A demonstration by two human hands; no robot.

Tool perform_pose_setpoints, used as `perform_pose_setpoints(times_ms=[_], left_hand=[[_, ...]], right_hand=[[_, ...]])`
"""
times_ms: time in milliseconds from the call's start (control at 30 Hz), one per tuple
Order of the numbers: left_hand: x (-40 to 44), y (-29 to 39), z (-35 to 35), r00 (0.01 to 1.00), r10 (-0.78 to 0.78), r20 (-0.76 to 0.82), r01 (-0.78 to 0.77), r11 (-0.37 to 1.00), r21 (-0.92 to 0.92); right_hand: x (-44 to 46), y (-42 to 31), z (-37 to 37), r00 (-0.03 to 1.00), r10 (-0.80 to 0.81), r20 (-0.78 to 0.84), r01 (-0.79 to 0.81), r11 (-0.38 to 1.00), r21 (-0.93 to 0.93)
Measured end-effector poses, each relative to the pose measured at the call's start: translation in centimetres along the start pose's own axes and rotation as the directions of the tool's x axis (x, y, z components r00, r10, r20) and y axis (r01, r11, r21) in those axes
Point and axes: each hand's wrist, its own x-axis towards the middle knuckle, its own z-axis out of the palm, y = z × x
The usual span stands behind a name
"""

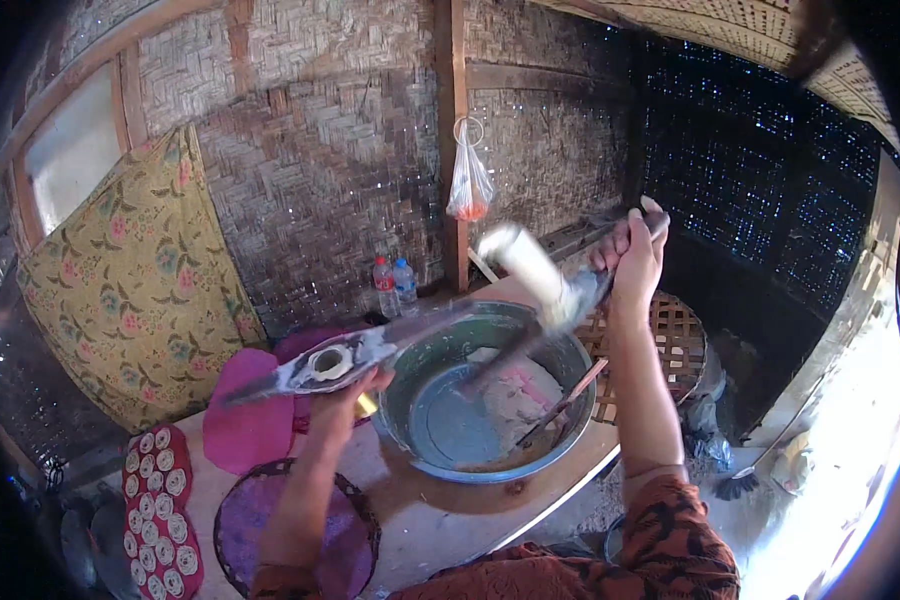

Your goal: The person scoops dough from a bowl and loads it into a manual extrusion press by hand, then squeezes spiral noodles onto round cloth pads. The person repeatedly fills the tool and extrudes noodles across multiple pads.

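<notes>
Head view: the basin [395,405] fills mid-frame. Left of centre, your left hand [342,400] grasps the holed bar [373,350] from below, near its middle. Right of centre, your right hand [635,258] is clenched around the upper end of a second bar [570,303], slanting down-left from the grip, its blurred white cylinder [523,262] left of your fist. Dough [515,405] lies in the basin.

No legible text; the bottle labels [384,281] seem too small.
</notes>
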Motion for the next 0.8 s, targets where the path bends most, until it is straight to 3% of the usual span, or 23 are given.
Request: perform_pose_setpoints(times_ms=[33, 67, 133, 167, 200, 233, 267, 300, 333, 367, 400, 433, 467, 533, 567, 667, 800], left_hand=[[1.1, -2.2, 0.7, 0.972, 0.231, 0.036, -0.234, 0.956, 0.177], [1.6, -3.1, 2.2, 0.919, 0.392, 0.026, -0.383, 0.879, 0.283], [2.2, -4.0, 5.0, 0.741, 0.664, -0.098, -0.601, 0.722, 0.343], [2.8, -3.6, 5.9, 0.672, 0.720, -0.176, -0.655, 0.688, 0.313], [3.5, -1.9, 6.2, 0.679, 0.692, -0.245, -0.677, 0.719, 0.157], [4.1, -0.1, 6.4, 0.682, 0.661, -0.313, -0.697, 0.717, -0.003], [4.6, 1.7, 6.1, 0.694, 0.665, -0.276, -0.706, 0.705, -0.074], [5.0, 3.5, 5.7, 0.704, 0.669, -0.240, -0.707, 0.692, -0.146], [5.6, 3.8, 5.2, 0.721, 0.658, -0.218, -0.693, 0.686, -0.221], [5.9, 2.6, 4.7, 0.813, 0.514, -0.273, -0.561, 0.817, -0.133], [6.3, 1.0, 4.1, 0.873, 0.353, -0.337, -0.394, 0.917, -0.057], [7.1, -1.7, 2.8, 0.880, 0.431, -0.201, -0.358, 0.879, 0.315], [7.2, -2.9, 3.2, 0.831, 0.556, -0.026, -0.396, 0.623, 0.675], [8.3, -5.5, 3.5, 0.859, 0.444, 0.256, -0.393, 0.249, 0.885], [8.7, -6.6, 3.7, 0.856, 0.415, 0.308, -0.412, 0.188, 0.892], [9.8, -8.4, 4.2, 0.881, 0.391, 0.267, -0.395, 0.298, 0.869], [10.3, -9.5, 4.6, 0.951, 0.276, 0.141, -0.272, 0.524, 0.807]], right_hand=[[0.5, 1.4, -0.8, 0.983, -0.034, -0.179, 0.066, 0.982, 0.176], [0.3, 2.9, -0.3, 0.967, 0.021, -0.253, 0.050, 0.961, 0.273], [-1.2, 6.7, 1.2, 0.894, 0.306, -0.327, -0.183, 0.915, 0.358], [-2.1, 8.5, -0.1, 0.893, 0.426, -0.146, -0.383, 0.889, 0.252], [-3.3, 10.0, -1.5, 0.831, 0.556, 0.020, -0.555, 0.824, 0.113], [-4.6, 10.1, -1.8, 0.752, 0.658, 0.042, -0.647, 0.748, -0.146], [-5.1, 10.3, -4.1, 0.699, 0.660, 0.277, -0.284, 0.610, -0.739], [-5.2, 10.2, -6.5, 0.500, 0.750, 0.433, 0.332, 0.296, -0.896], [-5.9, 9.1, -6.6, 0.289, 0.900, 0.326, 0.634, 0.074, -0.769], [-6.6, 7.9, -6.5, 0.123, 0.985, 0.123, 0.875, -0.049, -0.482], [-7.5, 8.2, -7.5, 0.075, 0.991, 0.107, 0.923, -0.028, -0.384], [-8.3, 8.3, -8.5, 0.029, 0.996, 0.088, 0.959, -0.002, -0.284], [-8.8, 8.7, -9.4, 0.010, 0.997, 0.073, 0.958, 0.012, -0.286], [-9.4, 9.7, -10.6, -0.054, 0.996, 0.066, 0.949, 0.072, -0.308], [-8.8, 8.8, -9.0, -0.062, 0.997, 0.054, 0.948, 0.076, -0.311], [-6.6, 5.3, -3.3, -0.067, 0.994, 0.089, 0.922, 0.096, -0.374], [-8.2, 8.0, -5.3, -0.079, 0.997, 0.027, 0.883, 0.083, -0.462]])
